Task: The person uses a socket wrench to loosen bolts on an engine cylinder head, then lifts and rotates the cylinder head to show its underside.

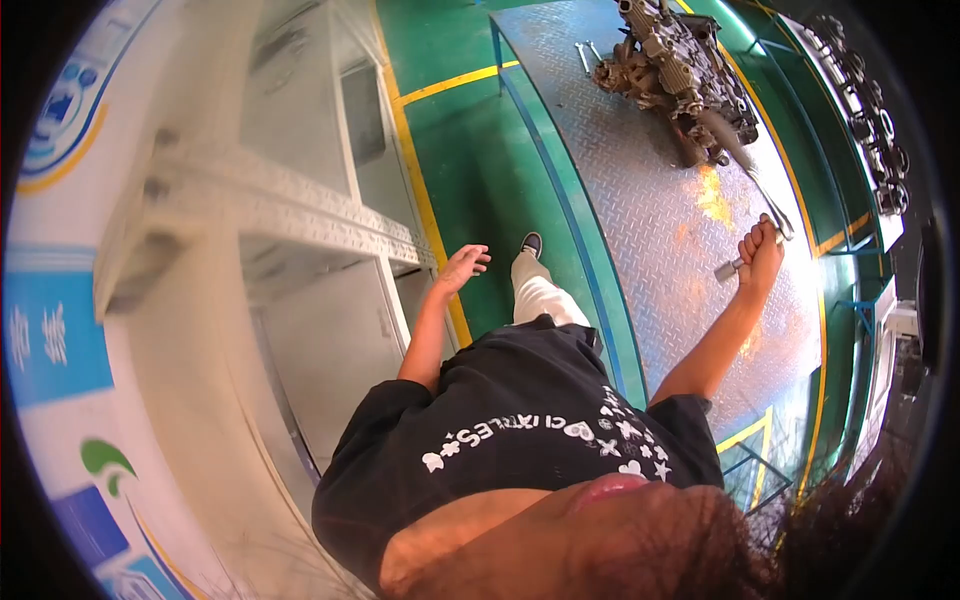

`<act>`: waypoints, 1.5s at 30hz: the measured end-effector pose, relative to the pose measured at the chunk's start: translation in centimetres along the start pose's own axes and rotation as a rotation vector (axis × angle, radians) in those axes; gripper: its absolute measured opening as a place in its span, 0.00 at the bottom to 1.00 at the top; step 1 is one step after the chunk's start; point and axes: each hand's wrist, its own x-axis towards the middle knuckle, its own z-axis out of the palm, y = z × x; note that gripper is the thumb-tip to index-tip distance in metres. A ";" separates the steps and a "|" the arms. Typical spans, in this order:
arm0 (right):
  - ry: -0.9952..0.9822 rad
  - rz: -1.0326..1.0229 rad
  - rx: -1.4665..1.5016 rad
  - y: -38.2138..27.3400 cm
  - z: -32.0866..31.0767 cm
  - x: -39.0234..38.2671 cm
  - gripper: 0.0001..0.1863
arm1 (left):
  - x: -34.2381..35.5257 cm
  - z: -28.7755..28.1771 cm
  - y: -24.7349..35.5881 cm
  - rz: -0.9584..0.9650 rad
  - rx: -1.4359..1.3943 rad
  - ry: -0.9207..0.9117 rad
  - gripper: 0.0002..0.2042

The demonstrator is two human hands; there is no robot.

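Note:
My right hand [762, 255] is closed around the head end of a long-handled socket wrench [768, 188], above the metal table. A grey cylindrical socket [728, 271] pokes out on the near side of the fist. The wrench's handle stretches away toward a dirty engine [680, 60] at the table's far end; whether it touches the engine I cannot tell. My left hand [464, 268] hangs in the air beside a pale shelf cabinet, holding nothing, its fingers loosely apart.
The table [640, 190] has a worn tread-plate top and blue legs. Two small wrenches [586, 56] lie by the engine. A pale metal shelf [330, 340] stands along my left. Yellow lines [455, 82] cross the green floor. More metal parts [870, 120] sit on a far-right bench.

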 end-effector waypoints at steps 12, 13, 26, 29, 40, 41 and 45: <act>0.250 0.122 -0.028 0.8 13.3 15.6 0.05 | 28.6 -7.9 25.0 -0.083 0.232 -0.088 0.22; 0.188 0.178 -0.044 0.7 16.1 15.5 0.05 | 31.2 -8.4 26.5 0.002 0.207 -0.121 0.22; 0.810 -0.165 -0.041 10.4 29.8 15.0 0.05 | 58.6 -7.5 43.3 0.098 0.503 -0.726 0.23; 0.907 -0.072 0.041 12.3 32.1 15.8 0.05 | 61.1 -8.0 46.8 0.101 0.633 -0.844 0.23; 1.029 -0.081 0.000 20.2 37.9 10.0 0.06 | 64.4 -12.7 47.3 -0.035 0.575 -0.862 0.23; 1.111 -0.183 -0.103 21.8 36.1 9.4 0.06 | 63.6 -12.2 47.2 -0.043 0.596 -0.846 0.23; 0.824 0.069 0.265 21.2 38.8 10.0 0.06 | 60.5 -11.2 47.4 -0.024 0.603 -0.838 0.23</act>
